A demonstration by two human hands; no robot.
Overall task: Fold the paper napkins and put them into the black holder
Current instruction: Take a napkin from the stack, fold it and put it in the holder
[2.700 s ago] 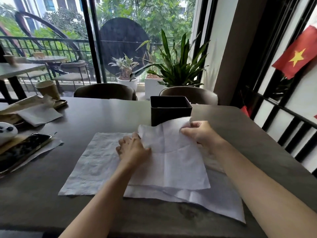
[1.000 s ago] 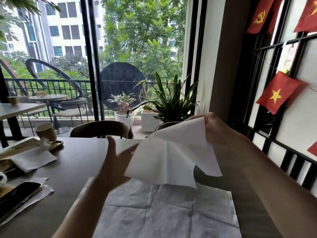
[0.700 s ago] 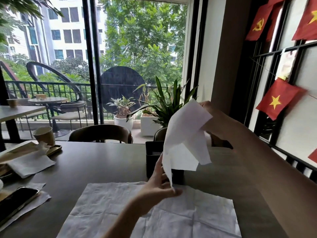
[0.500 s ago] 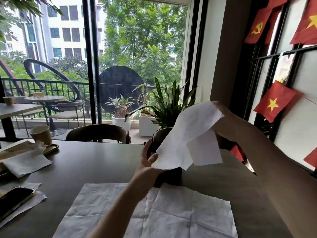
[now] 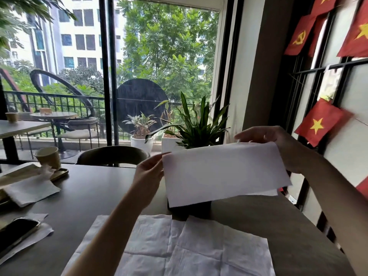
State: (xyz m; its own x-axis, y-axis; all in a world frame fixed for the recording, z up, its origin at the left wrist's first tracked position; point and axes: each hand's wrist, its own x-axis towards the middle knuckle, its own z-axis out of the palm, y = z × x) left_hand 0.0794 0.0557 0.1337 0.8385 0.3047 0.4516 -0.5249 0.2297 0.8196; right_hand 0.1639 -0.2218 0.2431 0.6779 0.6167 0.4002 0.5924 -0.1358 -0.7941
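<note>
Head view. The surface is a dark table (image 5: pixel 103 192) beside a floor-to-ceiling window (image 5: pixel 159 56) that gives onto a railed balcony with trees and a pale building beyond. Two chair backs are partly visible across the table, the clearer being the left chair (image 5: pixel 112 155).

Count on the right wall: four red flags visible in whole or part, nearest being the starred flag (image 5: pixel 318 122). Potted plants: three, the largest the green plant (image 5: pixel 196 126).

On the table, left side: one paper cup (image 5: pixel 47 157), one phone (image 5: pixel 15 232), and loose tissues.

My left hand (image 5: pixel 148 172) pinches the left edge of one folded napkin (image 5: pixel 223 172); my right hand (image 5: pixel 264 138) grips its top right corner. Both are closed on it, holding it taut in the air, in front of the black holder (image 5: pixel 189 209). Flat napkins (image 5: pixel 179 246), overlapping, lie before the holder; I cannot count them exactly.
</note>
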